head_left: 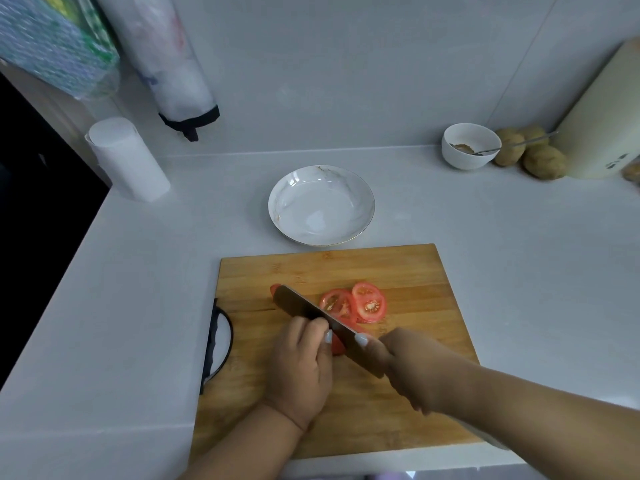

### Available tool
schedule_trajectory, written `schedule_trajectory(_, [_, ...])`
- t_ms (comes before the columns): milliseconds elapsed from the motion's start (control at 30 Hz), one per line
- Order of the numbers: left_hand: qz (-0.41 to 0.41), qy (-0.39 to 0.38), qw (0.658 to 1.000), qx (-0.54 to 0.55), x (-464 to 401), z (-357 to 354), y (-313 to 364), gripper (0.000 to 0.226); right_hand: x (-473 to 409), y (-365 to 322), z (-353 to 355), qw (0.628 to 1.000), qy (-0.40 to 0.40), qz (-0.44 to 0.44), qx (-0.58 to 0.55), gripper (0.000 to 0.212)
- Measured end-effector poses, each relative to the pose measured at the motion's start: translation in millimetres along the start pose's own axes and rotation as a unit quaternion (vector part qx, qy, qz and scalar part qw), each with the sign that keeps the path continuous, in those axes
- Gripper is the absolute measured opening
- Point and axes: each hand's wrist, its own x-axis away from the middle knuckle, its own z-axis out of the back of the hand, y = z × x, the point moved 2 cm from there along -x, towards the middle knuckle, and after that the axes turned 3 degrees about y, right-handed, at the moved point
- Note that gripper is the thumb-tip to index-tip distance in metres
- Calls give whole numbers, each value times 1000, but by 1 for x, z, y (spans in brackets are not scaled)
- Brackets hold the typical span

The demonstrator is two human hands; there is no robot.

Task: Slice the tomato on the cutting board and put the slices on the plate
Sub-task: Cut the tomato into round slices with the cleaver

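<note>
A wooden cutting board (408, 271) lies in front of me. Cut tomato slices (369, 303) lie overlapping near its middle. My left hand (299, 368) presses down on the rest of the tomato (337, 346), of which only a red sliver shows under my fingers. My right hand (412, 368) grips the handle of a dark-bladed knife (304, 308); the blade runs diagonally up-left across the tomato, its tip by a small red end piece (274, 289). A white marbled plate (320, 204) stands just beyond the board with nothing on it.
A paper towel roll (126, 159) stands at the back left. At the back right are a white bowl (467, 145) with a spoon, several potatoes (543, 161) and a cream appliance (602, 123). The counter drops off along the left edge.
</note>
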Motion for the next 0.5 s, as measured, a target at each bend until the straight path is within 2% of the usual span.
schedule_trajectory(200, [-9, -12, 1000, -2, 2, 1, 0, 15, -3, 6, -4, 1000, 9, 10, -9, 58])
schedule_trajectory(300, [-30, -19, 999, -1, 8, 2, -2, 18, -5, 9, -5, 999, 10, 19, -24, 74])
schedule_trajectory(500, [-35, 18, 999, -8, 12, 3, -5, 19, -6, 14, -5, 999, 2, 10, -46, 81])
